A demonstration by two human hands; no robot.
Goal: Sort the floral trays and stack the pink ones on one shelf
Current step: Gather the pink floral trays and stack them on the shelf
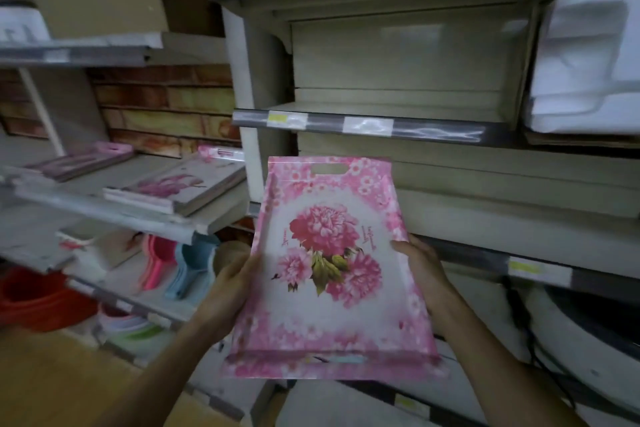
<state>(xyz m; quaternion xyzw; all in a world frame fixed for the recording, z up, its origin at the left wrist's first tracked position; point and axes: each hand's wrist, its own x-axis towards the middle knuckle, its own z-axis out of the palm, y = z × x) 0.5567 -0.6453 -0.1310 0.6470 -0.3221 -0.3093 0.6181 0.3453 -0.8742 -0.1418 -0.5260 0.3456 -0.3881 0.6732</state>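
Behind the pink tray (332, 270), both hands' gripping fingers (398, 245) stay mostly hidden.

- You hold the tray (329, 274) in front of you, between both hands: left hand (230, 291) on its left edge, right hand (420, 269) on its right edge.
- Behind the tray, just above its far end, stands the empty shelf (363, 123).
- Right of that shelf, well apart from the tray, sits a wrapped bundle (585, 55).
- Left of the tray, on a side shelf (114, 215), lies a flat tray stack (180, 185); further left lies another tray (83, 159).
- Below that side shelf, left of the tray, the scoops (173, 265) stand side by side.
- Furthest left and low sits a basin (34, 302).
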